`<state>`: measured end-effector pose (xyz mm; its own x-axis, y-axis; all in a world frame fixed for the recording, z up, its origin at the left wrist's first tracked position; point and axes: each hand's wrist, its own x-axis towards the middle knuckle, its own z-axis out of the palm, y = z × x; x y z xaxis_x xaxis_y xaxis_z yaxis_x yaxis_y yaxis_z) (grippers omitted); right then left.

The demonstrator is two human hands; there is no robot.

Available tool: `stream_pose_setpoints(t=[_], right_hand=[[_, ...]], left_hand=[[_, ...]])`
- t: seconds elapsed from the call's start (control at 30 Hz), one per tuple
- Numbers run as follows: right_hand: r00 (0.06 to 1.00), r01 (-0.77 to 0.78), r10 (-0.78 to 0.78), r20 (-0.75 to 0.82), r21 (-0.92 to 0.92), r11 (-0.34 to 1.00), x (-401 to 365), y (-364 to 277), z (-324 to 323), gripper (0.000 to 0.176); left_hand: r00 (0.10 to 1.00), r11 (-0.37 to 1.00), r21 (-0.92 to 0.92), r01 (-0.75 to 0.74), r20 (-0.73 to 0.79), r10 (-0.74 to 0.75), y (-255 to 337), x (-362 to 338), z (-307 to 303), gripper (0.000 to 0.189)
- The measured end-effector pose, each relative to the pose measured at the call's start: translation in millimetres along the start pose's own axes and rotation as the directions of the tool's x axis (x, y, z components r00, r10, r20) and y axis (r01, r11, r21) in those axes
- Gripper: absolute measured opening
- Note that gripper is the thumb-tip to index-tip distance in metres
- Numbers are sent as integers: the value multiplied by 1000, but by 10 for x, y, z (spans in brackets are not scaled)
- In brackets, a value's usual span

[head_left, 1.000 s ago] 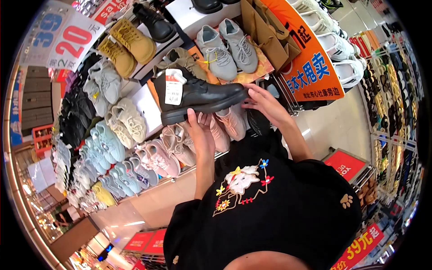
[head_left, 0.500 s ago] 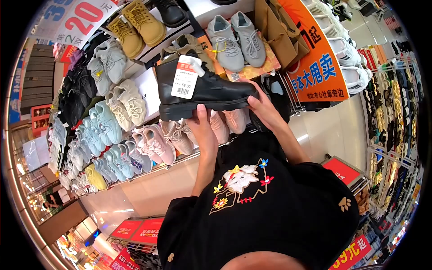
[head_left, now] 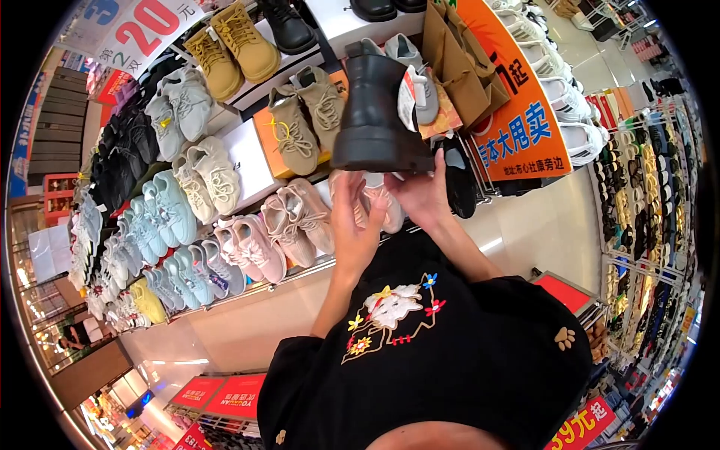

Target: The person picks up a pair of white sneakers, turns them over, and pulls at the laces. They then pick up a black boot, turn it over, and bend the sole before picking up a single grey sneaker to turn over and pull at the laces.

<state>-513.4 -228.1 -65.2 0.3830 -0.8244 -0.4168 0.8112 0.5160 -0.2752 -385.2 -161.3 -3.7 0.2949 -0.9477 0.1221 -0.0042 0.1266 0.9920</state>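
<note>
A black ankle boot is held up over the shoe display, its heel turned toward me and its sole facing down. A white price tag hangs on its right side. My left hand is under the heel's left part, with fingers against the bottom edge. Under the right part of the sole, my right hand grips the boot with the thumb side raised along its edge. Just behind the boot, grey sneakers are partly hidden; brown sneakers stand to its left.
Rows of shoes fill the slanted display, among them tan boots, pale blue sneakers and pink sneakers. A paper bag and an orange sign stand at right. A rack of hanging goods is farther right.
The boot has turned from a side view to its heel facing me. My right hand has moved left, closer to my left hand. The brown sneakers have come into fuller view.
</note>
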Motion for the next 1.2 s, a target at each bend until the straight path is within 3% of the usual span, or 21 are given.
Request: stream_pose_setpoints(t=[0.07, 0.13, 0.2, 0.33, 0.4, 0.47, 0.6, 0.8, 1.0, 1.2], right_hand=[[994, -103, 108, -12, 209, 973, 33, -13, 11, 63], [995, -103, 98, 32, 225, 969, 114, 11, -116, 65], [968, -241, 204, 143, 319, 917, 119, 7, -105, 69], [972, -234, 221, 80, 417, 878, 78, -38, 150, 80], [969, -247, 217, 117, 434, 867, 145, -51, 50, 84], [946, -321, 254, 203, 472, 821, 184, -70, 7, 83], [964, -265, 225, 143, 425, 866, 219, -60, 19, 80], [972, -212, 170, 161, 299, 930, 242, -72, 125, 74], [968, -216, 168, 184, 287, 933, 276, -75, 175, 69], [971, -206, 158, 182, 284, 936, 309, -27, 161, 65]], left_hand=[[994, 999, 31, -35, 101, 32, 32, 39, 33, 55], [988, 996, 18, -85, 130, 82, 35, 77, 21, 48], [978, 998, -61, -31, 203, 43, 28, 105, 8, 46], [977, 990, -127, 62, 210, -34, -71, 98, 0, 33], [980, 994, -99, 55, 196, -34, -85, 77, -8, 27], [971, 989, -42, 139, 204, -127, -173, 64, -71, 26], [966, 980, -62, 190, 189, -175, -212, 107, -100, 22], [992, 999, 35, 22, 126, -26, -161, 244, -99, 26], [993, 1000, 4, -3, 114, 3, -103, 296, -124, 27], [997, 999, 26, -47, 61, 46, -63, 294, -151, 41]])
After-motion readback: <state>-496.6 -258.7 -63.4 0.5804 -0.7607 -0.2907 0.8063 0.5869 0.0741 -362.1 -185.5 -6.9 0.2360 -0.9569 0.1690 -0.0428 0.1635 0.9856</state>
